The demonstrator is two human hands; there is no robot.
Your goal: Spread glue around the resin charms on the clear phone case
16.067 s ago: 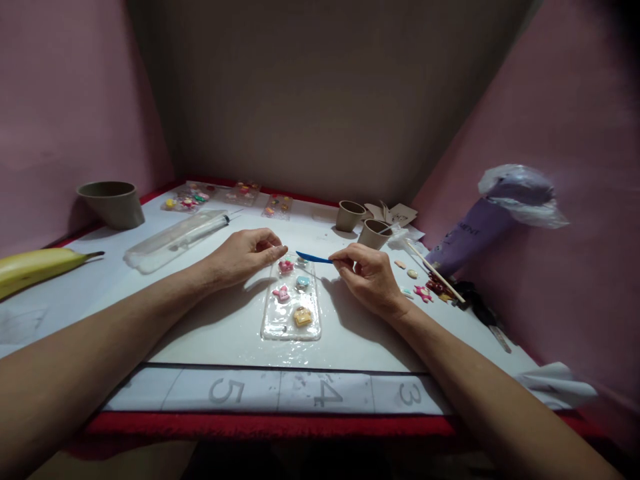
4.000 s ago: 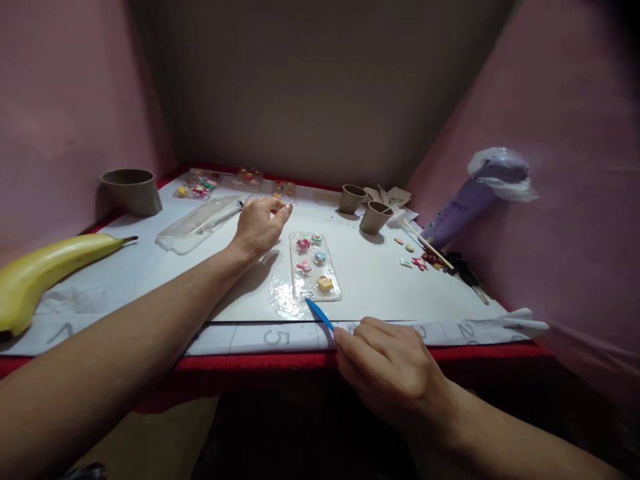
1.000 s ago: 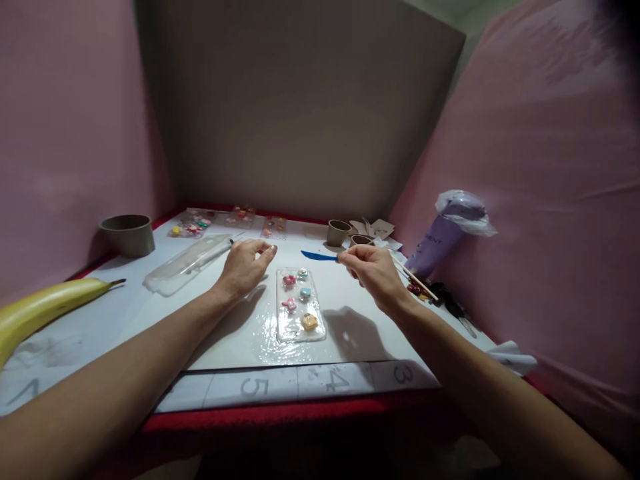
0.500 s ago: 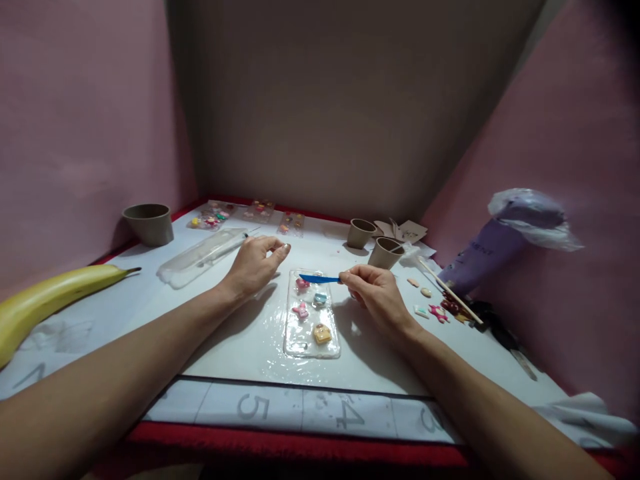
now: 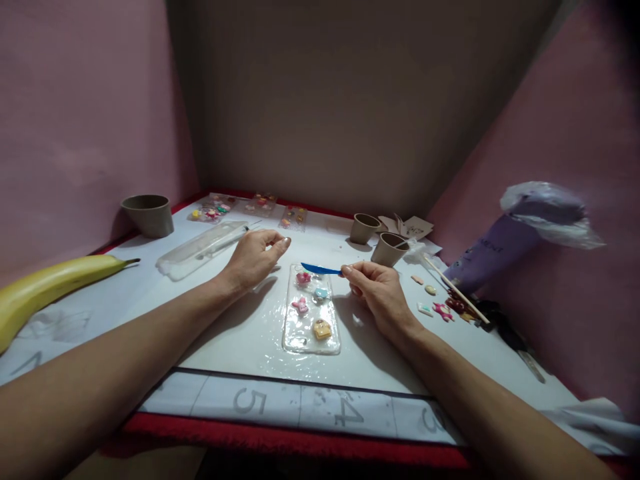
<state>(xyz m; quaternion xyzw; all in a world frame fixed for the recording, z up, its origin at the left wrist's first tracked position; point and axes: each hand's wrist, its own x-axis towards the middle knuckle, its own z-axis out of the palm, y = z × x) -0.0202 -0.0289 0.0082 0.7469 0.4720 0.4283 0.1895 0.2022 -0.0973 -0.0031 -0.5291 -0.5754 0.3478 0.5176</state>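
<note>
Phone case (image 5: 311,320), clear, glossy, lying flat on white board (image 5: 240,333) between hands, small charms on it. Right hand (image 5: 377,290) pinching blue plastic knife (image 5: 320,269) between fingers, blade above case's far end. Left hand (image 5: 257,259) near case's far left side, thumb and index fingertips close together; whether touching, cannot tell. Banana (image 5: 55,288) far left. Two cups (image 5: 364,229) beyond right hand, purple bag (image 5: 495,250) to right.

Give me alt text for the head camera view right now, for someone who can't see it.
A right hand holds a blue plastic knife over a clear phone case decorated with small colorful charms, while the left hand hovers beside it, holding nothing. Around them are a banana, three brown cups and a purple bag.
</note>
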